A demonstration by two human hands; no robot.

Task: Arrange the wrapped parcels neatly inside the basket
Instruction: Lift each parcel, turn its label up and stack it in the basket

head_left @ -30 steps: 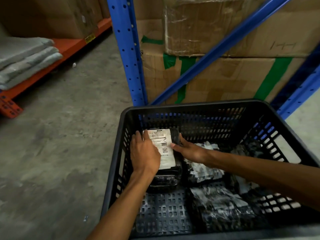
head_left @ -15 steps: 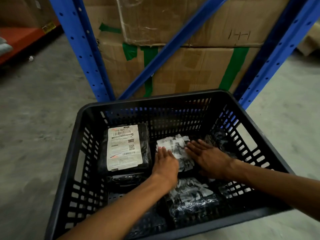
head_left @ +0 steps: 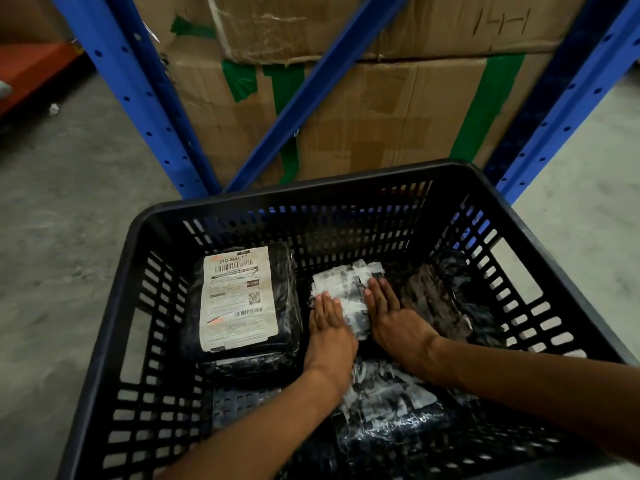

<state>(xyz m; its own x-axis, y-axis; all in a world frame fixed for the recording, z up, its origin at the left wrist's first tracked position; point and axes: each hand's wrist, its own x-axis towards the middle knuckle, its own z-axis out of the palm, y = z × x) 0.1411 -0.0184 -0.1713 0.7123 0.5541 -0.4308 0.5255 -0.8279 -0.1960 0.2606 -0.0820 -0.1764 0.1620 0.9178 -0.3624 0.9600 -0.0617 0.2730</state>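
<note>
In the basket, flat open hands, left and right, bracket a parcel; squaring it beside the labelled parcel suits best.

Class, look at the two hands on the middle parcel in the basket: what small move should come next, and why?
Probably slide the middle parcel left, snug against the labelled parcel. Both the left hand and the right hand lie flat on it, fingers open, and a dark gap separates the two parcels. The parcel also sits slightly askew, so squaring it would tidy the row inside the basket.
</note>
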